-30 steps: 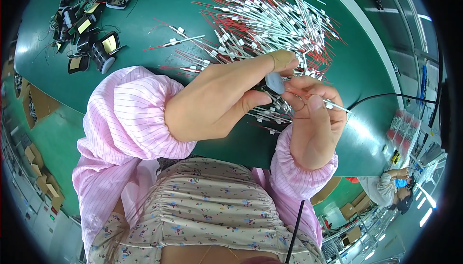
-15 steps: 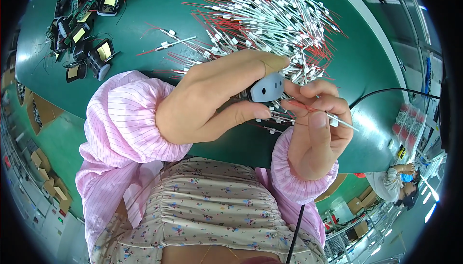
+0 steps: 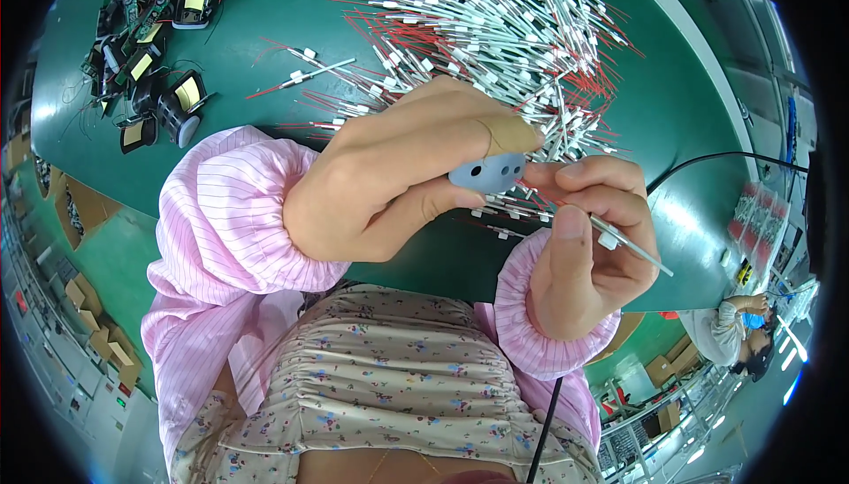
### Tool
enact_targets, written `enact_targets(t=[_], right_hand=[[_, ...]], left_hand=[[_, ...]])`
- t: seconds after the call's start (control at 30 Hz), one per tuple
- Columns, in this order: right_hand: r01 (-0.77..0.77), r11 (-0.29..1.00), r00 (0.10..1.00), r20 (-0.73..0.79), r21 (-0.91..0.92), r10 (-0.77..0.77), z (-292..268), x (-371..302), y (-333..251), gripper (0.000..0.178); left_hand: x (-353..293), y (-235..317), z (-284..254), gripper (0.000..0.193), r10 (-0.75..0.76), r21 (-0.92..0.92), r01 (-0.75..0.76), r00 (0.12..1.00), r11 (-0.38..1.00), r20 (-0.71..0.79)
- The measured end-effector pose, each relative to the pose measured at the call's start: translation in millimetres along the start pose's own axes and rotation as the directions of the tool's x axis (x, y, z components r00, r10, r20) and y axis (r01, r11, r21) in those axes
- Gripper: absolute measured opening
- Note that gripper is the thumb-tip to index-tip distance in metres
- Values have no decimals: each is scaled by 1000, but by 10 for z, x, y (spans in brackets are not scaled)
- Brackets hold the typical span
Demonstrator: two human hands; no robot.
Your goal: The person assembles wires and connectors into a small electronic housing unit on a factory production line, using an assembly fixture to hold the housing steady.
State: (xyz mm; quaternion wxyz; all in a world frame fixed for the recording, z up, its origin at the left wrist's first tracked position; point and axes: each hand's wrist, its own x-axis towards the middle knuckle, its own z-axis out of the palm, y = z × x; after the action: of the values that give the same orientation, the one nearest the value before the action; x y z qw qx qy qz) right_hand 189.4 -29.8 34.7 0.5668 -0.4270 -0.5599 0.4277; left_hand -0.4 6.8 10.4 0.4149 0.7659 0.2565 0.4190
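Observation:
My left hand [image 3: 380, 174] is closed around a small housing [image 3: 488, 173] with a rounded blue-grey end that has several dark holes. A tan bandage wraps one of its fingers. Just to the right, my right hand [image 3: 592, 236] pinches a thin white wired stick [image 3: 632, 245] with a small white tag, between thumb and fingers. Its red wire end points toward the housing; whether it touches a hole is hidden by the fingertips. Beyond both hands lies a big pile of similar white sticks with red wires [image 3: 495, 33].
Black housings with circuit boards and yellow pads [image 3: 146, 50] are heaped at the far left of the green table [image 3: 265, 6]. A black cable [image 3: 716, 164] crosses the right side, by a clear bag of red and white parts [image 3: 759, 218]. A co-worker [image 3: 730, 329] is at the far right.
The housing has turned in my left hand, so its holed end sits flatter. My right hand has moved slightly right, and the stick tilts further down to the right.

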Motion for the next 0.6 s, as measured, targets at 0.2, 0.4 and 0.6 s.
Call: enact_targets(t=[0.2, 0.4, 0.6], right_hand=[[-23, 997, 1000, -19, -78, 22, -7, -13, -46, 13], [-34, 983, 996, 72, -181, 47, 0, 11, -94, 5], [-24, 967, 996, 74, -253, 44, -13, 19, -146, 5]], left_hand=[[19, -26, 28, 35, 37, -28, -37, 999, 999, 13], [0, -46, 35, 35, 55, 5, -55, 998, 998, 19], [8, -48, 43, 35, 72, 19, -73, 997, 997, 37]])
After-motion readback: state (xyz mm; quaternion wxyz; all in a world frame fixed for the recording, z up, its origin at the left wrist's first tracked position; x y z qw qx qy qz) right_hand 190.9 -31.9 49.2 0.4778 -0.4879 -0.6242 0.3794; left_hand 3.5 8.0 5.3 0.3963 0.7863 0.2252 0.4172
